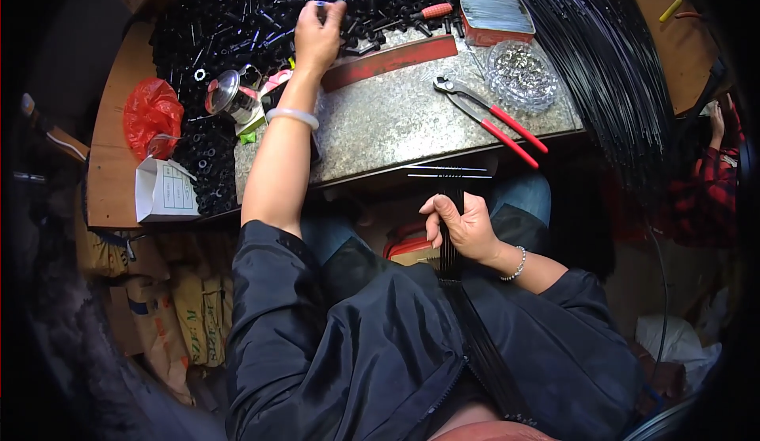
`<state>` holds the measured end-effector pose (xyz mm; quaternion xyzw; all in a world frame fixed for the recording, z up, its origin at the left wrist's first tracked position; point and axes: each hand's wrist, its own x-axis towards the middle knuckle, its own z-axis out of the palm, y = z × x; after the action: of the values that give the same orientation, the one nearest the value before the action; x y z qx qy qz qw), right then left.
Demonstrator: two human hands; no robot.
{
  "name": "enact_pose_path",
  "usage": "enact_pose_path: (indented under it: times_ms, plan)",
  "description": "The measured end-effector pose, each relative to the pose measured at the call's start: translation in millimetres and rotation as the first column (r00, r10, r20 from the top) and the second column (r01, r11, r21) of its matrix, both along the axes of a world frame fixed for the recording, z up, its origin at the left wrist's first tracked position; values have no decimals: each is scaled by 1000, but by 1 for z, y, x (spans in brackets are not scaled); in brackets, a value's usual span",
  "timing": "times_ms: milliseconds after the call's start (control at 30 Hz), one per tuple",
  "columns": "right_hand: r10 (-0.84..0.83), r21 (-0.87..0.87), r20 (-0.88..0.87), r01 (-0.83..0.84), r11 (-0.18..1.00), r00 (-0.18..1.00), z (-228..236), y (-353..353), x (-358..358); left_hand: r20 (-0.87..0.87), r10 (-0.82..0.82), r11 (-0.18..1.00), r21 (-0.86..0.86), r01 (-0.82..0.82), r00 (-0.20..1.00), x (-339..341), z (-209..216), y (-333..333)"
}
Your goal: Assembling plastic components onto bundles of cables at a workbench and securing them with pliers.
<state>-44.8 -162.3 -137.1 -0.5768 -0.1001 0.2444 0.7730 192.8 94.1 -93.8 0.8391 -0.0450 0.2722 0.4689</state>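
Note:
My left hand [318, 41] reaches over a pile of small black tubular parts [237, 21] at the far side of the table. Its fingers are bent together at the pile; whatever they pinch is too small to make out. In front of my body, my right hand [469, 229] is closed around a bundle of thin black rods [450, 263]. The bundle runs down across my dark jacket. Two thin silvery rods [423, 176] lie crosswise at its upper end, just beyond the table's near edge.
Red-handled pliers [507, 128], a glass dish of small metal pieces [522, 77], a tin of thin metal pins [497, 15] and a red bar [392, 62] rest on the grey tabletop [380, 124]. Long black rods [602, 53] drape over its right side. A red bag [152, 116] is left.

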Motion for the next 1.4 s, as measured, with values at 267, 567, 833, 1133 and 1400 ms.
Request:
enact_pose_path:
  times_ms: [267, 567, 833, 1133, 1400]
  plan:
    - [-66, -11, 80, 67, 998, 995, 4, 0, -11, -230, -556, 609, -766, 204, 799, -161, 11, -43]
    - [17, 72, 56, -21, 997, 998, 5, 11, -23, -163, -693, 297, -952, 72, 703, -246, -14, -54]
    - [28, 128, 13, -30, 991, 1000, 2, 9, -29, -68, -711, 214, -969, 122, 700, -255, -14, -61]
    - [28, 165, 25, -32, 986, 999, 4, 8, -28, -156, -699, 274, -960, 60, 698, -248, -14, -75]
    - [36, 182, -10, -33, 983, 999, 7, 8, -26, -162, -681, 310, -947, 80, 714, -243, -11, -85]
